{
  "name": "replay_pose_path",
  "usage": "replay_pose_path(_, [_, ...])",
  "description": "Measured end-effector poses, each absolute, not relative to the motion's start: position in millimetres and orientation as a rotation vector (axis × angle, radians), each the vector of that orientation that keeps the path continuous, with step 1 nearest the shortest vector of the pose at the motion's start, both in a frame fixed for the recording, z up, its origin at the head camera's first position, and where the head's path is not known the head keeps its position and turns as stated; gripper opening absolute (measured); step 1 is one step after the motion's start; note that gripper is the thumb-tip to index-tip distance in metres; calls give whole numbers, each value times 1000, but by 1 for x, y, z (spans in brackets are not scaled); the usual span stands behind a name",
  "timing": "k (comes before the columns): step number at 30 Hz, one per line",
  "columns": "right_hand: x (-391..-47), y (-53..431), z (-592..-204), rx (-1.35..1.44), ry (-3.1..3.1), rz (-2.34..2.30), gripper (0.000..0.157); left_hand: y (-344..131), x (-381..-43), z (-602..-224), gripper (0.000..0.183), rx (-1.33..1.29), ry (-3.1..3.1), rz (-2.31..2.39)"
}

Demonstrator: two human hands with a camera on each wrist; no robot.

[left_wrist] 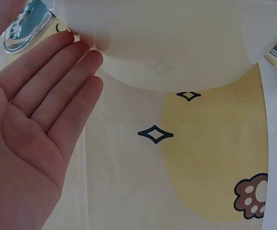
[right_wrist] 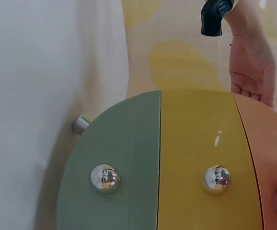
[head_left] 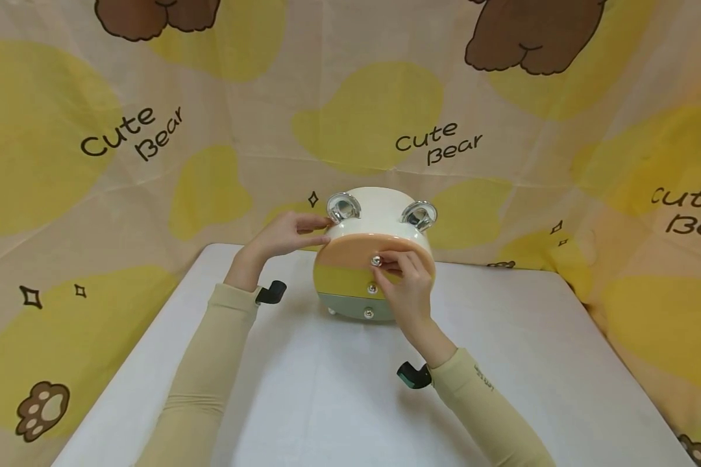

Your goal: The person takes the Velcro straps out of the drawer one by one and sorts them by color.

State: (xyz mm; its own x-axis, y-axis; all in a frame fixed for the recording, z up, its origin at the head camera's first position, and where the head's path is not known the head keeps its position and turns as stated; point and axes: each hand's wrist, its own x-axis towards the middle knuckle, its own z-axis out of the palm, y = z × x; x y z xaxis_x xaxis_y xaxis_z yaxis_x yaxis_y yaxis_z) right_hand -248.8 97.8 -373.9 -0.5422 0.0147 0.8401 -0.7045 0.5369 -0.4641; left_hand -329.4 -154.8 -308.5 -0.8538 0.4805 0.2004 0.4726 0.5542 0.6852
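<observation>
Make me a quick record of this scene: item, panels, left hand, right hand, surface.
item: white rounded cabinet with two silver ear shapes
panels: orange panel, yellow panel, green panel, top to bottom
left hand: fingertips touching the cabinet's side
right hand: pinching the orange panel's silver knob
surface: white table

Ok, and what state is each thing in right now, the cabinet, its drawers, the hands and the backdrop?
Cabinet: upright on the table
Orange drawer: looks closed
Yellow drawer: closed
Green drawer: closed
Left hand: fingers straight, against the cabinet's side
Right hand: pinching the top knob
Backdrop: hanging, lightly creased
</observation>
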Motion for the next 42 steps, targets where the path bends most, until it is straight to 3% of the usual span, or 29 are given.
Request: replay_pose_path(42, [-243,95,-376,587,-1811,1139,24,-154,-329,-305,49,789,2665,1314])
